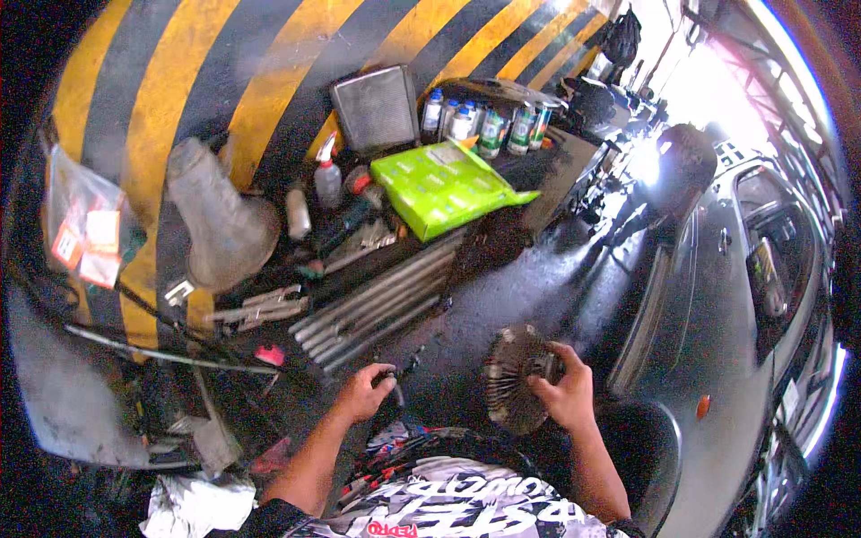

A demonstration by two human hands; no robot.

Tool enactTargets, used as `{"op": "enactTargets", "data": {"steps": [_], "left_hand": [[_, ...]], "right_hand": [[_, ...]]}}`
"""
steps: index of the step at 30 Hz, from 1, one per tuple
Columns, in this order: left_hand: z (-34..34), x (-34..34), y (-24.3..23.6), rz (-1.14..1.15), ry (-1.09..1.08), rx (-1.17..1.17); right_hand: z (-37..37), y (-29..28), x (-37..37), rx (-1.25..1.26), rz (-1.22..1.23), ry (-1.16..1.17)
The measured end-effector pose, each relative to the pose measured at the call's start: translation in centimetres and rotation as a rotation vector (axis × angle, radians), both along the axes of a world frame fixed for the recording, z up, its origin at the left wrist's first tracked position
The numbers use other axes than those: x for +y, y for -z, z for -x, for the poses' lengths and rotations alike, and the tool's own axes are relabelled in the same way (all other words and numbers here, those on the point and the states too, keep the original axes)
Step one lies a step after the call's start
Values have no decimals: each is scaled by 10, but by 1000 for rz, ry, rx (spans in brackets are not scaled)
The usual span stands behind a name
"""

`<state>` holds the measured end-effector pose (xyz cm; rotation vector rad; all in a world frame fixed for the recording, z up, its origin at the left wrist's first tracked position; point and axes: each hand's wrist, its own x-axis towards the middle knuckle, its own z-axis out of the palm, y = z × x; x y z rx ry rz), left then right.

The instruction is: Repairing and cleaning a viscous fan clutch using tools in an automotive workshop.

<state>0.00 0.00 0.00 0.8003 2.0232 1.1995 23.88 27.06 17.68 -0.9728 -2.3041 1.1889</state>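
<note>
My right hand (565,386) grips a round, dirty metal fan clutch (513,381) with radial fins, thumb near its hub and fingers over the edge. The disc is held upright in front of my body, left of the car's wheel arch. My left hand (368,393) is apart from it, fingers closed in a pinch. A small dark thing shows at those fingertips, too small to name. Just beyond the left hand lie several long grey metal bars (372,305) on a dark bench.
A bright green package (444,186) lies on the bench beside bottles and cans (491,133). A spray bottle (328,179) and a grey bell-shaped housing (220,220) stand against the striped wall. At right is a grey car (691,332); a person (677,170) is near its far end.
</note>
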Motion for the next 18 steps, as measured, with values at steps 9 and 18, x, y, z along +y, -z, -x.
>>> {"op": "enactTargets", "data": {"steps": [9,18], "left_hand": [[166,142,-92,-165,-22,288],[194,210,-98,3,-487,364]], "right_hand": [[223,-61,132,-344,-572,-275],[430,-47,239,-227,-745,-732]]}}
